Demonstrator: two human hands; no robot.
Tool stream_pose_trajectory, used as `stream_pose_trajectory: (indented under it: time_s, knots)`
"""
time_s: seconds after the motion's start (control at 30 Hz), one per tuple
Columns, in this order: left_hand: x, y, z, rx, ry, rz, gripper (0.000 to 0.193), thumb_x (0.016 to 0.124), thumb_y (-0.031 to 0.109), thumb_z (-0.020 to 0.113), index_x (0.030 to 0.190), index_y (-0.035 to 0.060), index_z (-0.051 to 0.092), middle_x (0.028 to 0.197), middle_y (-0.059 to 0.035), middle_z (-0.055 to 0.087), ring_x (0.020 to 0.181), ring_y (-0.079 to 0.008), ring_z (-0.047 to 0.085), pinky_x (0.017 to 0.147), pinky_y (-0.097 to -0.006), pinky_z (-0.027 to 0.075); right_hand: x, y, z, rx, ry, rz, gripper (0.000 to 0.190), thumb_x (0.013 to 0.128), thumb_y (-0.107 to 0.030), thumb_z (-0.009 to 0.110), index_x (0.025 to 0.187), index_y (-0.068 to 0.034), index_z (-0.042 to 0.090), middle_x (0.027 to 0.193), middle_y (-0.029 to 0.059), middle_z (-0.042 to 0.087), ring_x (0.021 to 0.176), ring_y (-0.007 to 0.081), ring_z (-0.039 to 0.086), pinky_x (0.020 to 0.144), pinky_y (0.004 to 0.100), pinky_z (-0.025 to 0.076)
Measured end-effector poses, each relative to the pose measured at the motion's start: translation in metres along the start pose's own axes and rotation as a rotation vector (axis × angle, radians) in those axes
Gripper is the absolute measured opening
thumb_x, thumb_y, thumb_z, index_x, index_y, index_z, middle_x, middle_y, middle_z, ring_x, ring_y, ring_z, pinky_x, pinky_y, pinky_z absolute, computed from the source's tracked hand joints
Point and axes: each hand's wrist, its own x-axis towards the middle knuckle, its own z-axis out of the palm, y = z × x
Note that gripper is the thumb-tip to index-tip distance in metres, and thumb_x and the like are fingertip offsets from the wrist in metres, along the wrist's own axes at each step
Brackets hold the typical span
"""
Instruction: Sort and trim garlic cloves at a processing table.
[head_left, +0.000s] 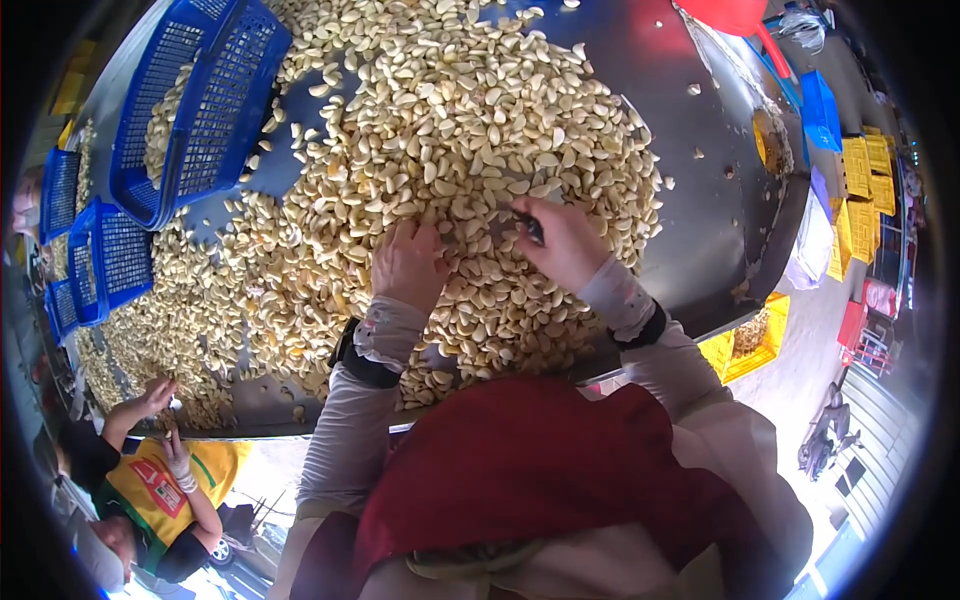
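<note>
A broad heap of peeled garlic cloves (465, 135) covers the metal table (697, 217) before me. My left hand (409, 262) is down on the cloves with its fingers curled; whether a clove is between its fingertips is hidden. Just to its right, my right hand (562, 240) grips a small tool with a black handle (534, 229), probably a knife. The tool's working end points toward the pile between my hands and is hard to make out.
Blue plastic baskets (225, 105) stand along the left, the largest holding cloves. A red plastic scoop (731, 15) lies at the upper right. Beyond the table's right edge is a yellow crate (776, 330). At lower left, another person's hands (159, 394) work over the same heap.
</note>
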Motion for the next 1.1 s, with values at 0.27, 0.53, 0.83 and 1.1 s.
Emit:
stream_pose_trajectory:
  time_s: [0.27,0.53,0.83,1.1]
  knots:
    - [-0.019,-0.018,-0.029,-1.144,0.052,-0.431,0.017,0.084,0.004,0.050,0.096,0.0001,0.061,0.087,-0.0037,0.062,0.083,-0.0142,0.059,0.069,-0.0278,0.048,0.014,-0.006,0.040,-0.189,0.127,-0.047,0.015,0.076,-0.005,0.060,0.090,0.000,0.056,0.081,0.0184,0.060,0.075,0.0365,0.061,0.068,0.0437,0.050]
    - [-0.026,0.019,-0.013,-1.980,-0.188,-0.855,0.026,0.090,0.017,0.048,0.108,0.0007,0.056,0.093,-0.0064,0.059,0.087,-0.0167,0.057,0.075,-0.0333,0.048,0.006,-0.039,0.039,0.119,0.146,-0.245,0.023,0.079,-0.010,0.068,0.096,0.001,0.058,0.078,0.0146,0.059,0.068,0.0284,0.060,0.061,0.0346,0.047]
    - [-0.050,0.003,0.007,-0.143,0.083,0.163,0.022,0.074,0.009,0.069,0.096,0.0113,0.068,0.071,-0.0095,0.055,0.062,-0.0249,0.057,0.056,-0.0333,0.048,-0.027,-0.020,0.025,0.054,-0.020,-0.095,0.043,0.081,-0.015,0.066,0.117,0.003,0.050,0.093,0.0162,0.061,0.074,0.0254,0.062,0.069,0.0314,0.048]
    - [-0.036,0.008,-0.018,-1.544,-0.245,-0.502,0.025,0.084,0.007,0.067,0.104,-0.0064,0.061,0.082,-0.0071,0.065,0.058,-0.0053,0.051,0.049,-0.0181,0.039,-0.041,-0.040,0.022,0.201,-0.170,-0.199,0.057,0.090,-0.019,0.049,0.141,-0.006,0.028,0.119,0.0186,0.055,0.102,0.0347,0.058,0.085,0.0371,0.046]
